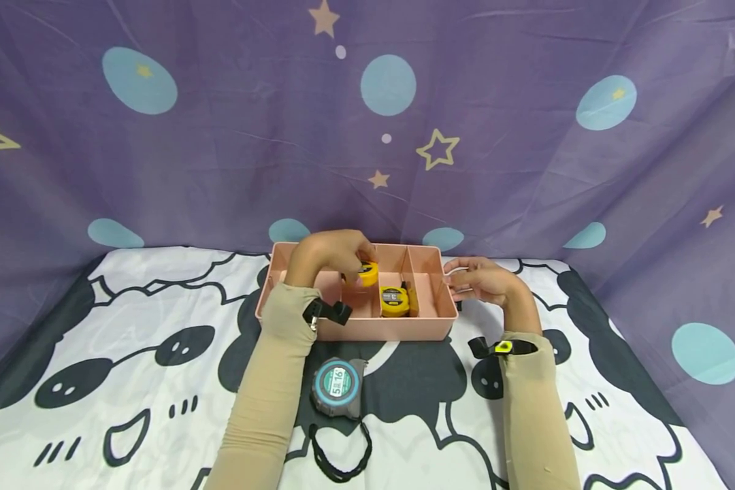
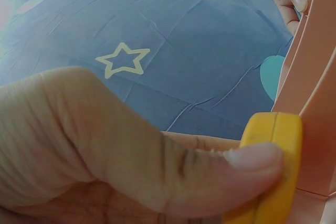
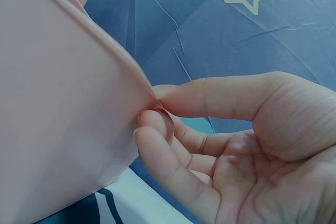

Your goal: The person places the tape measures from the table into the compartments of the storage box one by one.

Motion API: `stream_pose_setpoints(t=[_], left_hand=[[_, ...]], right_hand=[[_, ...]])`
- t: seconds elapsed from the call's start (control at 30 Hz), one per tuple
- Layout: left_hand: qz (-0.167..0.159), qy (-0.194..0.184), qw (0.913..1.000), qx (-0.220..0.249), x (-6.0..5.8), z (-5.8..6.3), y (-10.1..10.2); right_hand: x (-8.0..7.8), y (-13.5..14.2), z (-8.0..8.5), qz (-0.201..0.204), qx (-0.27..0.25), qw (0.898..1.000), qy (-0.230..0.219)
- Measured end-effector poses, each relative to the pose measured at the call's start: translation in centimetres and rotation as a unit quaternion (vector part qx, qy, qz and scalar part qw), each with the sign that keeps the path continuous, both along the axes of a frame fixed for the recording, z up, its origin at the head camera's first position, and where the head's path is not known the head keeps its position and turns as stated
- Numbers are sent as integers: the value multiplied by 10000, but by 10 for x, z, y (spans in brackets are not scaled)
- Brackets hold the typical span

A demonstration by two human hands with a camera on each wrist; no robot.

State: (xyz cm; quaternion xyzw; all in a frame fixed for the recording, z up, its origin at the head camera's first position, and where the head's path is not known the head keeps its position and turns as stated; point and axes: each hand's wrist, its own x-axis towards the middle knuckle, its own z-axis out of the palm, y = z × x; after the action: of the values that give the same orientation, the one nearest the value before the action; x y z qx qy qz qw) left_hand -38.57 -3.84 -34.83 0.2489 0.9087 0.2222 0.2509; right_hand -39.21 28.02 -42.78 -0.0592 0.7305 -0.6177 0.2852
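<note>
In the head view my left hand is over a pink divided box and holds a yellow tape measure. The left wrist view shows its thumb pressed on the yellow case; the fingers behind are mostly hidden. My right hand is at the box's right end. Seen from the right wrist, its thumb and curled fingers pinch the box's edge at a corner. A second yellow tape measure with a black label sits in a middle compartment of the box.
A larger grey and blue tape measure lies in front of the box, its black wrist strap looped toward me. Dividers split the box. A cartoon-print cloth covers the table, and a purple curtain hangs close behind.
</note>
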Motion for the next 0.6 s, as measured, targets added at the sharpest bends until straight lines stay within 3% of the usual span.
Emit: stream_pose_setpoints(t=[0.23, 0.6], left_hand=[[23, -67, 10000, -23, -1, -1, 0], [-49, 133, 9999, 49, -4, -3, -2]], right_hand=[[-1, 0, 0, 14, 19, 10000, 19], [0, 1, 0, 28, -4, 10000, 13]])
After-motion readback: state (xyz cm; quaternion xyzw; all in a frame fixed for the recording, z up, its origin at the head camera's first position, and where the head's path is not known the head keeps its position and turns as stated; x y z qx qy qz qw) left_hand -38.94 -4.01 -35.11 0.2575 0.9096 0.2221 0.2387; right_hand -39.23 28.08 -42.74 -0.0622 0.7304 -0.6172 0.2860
